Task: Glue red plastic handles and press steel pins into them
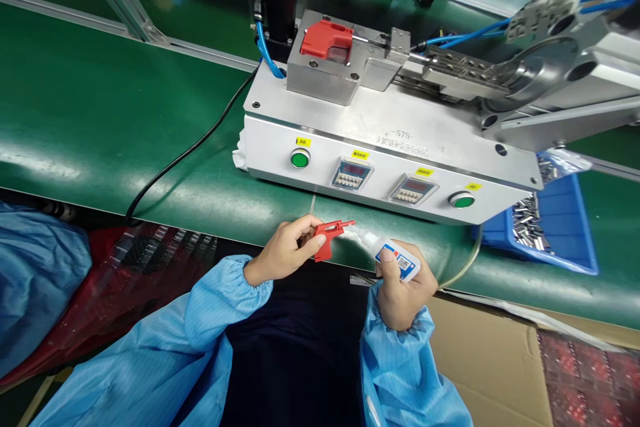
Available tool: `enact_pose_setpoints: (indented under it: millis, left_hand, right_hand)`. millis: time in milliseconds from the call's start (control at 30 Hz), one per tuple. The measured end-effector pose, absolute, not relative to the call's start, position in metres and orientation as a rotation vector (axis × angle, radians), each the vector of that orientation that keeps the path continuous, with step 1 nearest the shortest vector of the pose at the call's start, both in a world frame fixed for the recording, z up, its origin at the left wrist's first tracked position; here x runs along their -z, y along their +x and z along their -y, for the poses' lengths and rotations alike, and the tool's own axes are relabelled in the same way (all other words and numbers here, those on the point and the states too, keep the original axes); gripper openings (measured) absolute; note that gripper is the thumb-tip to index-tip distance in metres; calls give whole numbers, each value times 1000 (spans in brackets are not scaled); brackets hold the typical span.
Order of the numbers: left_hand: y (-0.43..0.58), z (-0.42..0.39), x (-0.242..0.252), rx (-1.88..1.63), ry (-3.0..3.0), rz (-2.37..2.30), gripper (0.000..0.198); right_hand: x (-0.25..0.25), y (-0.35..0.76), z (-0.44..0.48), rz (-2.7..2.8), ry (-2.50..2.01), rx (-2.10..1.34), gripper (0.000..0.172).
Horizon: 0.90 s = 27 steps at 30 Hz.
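Note:
Between thumb and fingers, my left hand (289,248) grips a red plastic part (325,243) shaped like a small pistol, its thin end pointing right. My right hand (406,287) is wrapped round a small white glue bottle (400,259) with a blue and red label. The bottle is tilted, and its pale nozzle points at the thin end of the red part; whether they touch I cannot tell. A similar red part (327,39) sits in the metal block of the machine (390,160) beyond my hands.
A blue bin (575,213) of metal pins stands right of the machine. A black cable (195,147) runs down the green bench (100,100) at left. Cardboard (485,353) and trays of red parts (585,373) lie low at right. Another person's blue sleeve (35,287) shows at left.

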<state>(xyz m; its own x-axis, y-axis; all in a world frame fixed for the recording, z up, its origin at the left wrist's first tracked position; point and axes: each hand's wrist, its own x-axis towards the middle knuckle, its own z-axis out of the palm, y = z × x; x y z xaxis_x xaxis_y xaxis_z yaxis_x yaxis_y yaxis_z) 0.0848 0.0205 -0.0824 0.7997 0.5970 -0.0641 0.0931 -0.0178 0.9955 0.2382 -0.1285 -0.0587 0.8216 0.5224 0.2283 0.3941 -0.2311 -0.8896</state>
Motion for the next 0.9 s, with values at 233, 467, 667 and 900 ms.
enact_pose_setpoints:
  millis: [233, 467, 667, 900]
  left_hand:
    - [86, -20, 82, -440, 1555, -571, 25]
    - [85, -19, 83, -442, 1537, -574, 25]
    - [83, -15, 88, -394, 1493, -573, 28]
    - [58, -30, 106, -351, 1517, -659, 36]
  right_hand:
    - [67, 252, 132, 590, -1661, -140, 33]
    - [65, 264, 138, 633, -1654, -485, 31]
    - [83, 263, 138, 856, -1846, -384, 22]
    - [56, 283, 176, 1062, -1943, -246, 49]
